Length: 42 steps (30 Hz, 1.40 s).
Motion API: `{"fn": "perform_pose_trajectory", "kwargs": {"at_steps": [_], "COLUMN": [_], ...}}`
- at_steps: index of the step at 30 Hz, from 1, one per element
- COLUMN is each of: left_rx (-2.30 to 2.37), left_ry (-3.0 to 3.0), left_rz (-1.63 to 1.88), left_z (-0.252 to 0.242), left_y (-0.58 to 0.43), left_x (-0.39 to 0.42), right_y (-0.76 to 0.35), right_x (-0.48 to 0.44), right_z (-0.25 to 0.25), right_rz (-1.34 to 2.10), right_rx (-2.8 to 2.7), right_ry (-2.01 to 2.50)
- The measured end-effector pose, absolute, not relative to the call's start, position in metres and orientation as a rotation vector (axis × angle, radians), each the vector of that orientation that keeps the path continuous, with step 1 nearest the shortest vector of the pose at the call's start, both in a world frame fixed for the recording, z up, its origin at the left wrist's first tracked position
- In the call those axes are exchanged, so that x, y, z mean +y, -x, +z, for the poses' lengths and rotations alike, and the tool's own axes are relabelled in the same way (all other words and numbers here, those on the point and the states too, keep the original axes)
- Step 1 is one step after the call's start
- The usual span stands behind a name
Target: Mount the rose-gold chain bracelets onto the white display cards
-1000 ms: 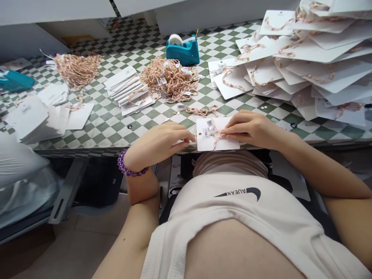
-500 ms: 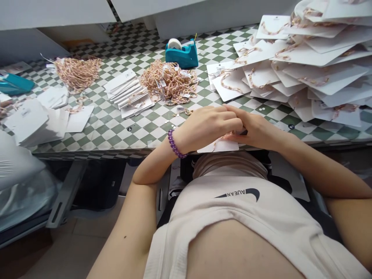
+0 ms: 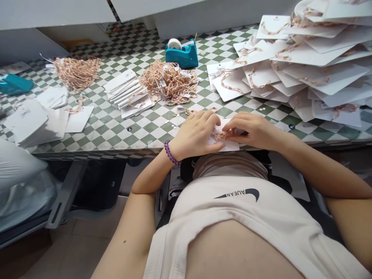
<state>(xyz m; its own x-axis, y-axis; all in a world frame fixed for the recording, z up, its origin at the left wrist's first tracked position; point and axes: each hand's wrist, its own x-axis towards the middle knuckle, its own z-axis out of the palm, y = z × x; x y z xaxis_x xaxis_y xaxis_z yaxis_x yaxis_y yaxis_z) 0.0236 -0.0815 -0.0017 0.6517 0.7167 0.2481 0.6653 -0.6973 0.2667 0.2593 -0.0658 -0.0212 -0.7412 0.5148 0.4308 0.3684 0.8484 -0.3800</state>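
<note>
A white card (image 3: 233, 145) lies at the table's near edge, with a pink and gold beaded chain (image 3: 217, 135) across it. My left hand (image 3: 194, 133), wearing a purple bead bracelet (image 3: 172, 152), rests over the card's left part. Its thumb and fingers are spread apart, and the chain shows in the gap between them. From the other side, my right hand (image 3: 255, 131) has its bent fingertips and thumb closed on the chain's right end. The fingertips partly hide that end. Beyond my left hand lies another chain (image 3: 190, 111) with a barcode tag (image 3: 180, 110).
A heap of beaded chains (image 3: 170, 83) lies ahead, beside a stack of white cards (image 3: 126, 91) and a teal tape dispenser (image 3: 182, 56). Carded chains (image 3: 314, 66) pile high at right. More chains (image 3: 78, 73) and cards (image 3: 31, 120) are at left, near a person's sleeve (image 3: 19, 162).
My hands have drawn apart from their overlapped position. The left hand moved left and nearer, its thumb spreading from the fingers, and the card and chain between them now show more.
</note>
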Motion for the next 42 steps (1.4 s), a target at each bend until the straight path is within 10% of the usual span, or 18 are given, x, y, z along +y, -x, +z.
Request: {"fn": "perform_pose_trajectory", "kwargs": {"at_steps": [42], "left_rx": [1.024], "left_ry": [-2.668], "left_rz": [1.02], "left_z": [-0.031], "left_y": [-0.02], "left_x": [-0.089], "right_y": [-0.256], "right_x": [-0.072], "right_z": [-0.024], "right_rz": [-0.224], "right_rx": [-2.503], "right_ry": [0.523]}}
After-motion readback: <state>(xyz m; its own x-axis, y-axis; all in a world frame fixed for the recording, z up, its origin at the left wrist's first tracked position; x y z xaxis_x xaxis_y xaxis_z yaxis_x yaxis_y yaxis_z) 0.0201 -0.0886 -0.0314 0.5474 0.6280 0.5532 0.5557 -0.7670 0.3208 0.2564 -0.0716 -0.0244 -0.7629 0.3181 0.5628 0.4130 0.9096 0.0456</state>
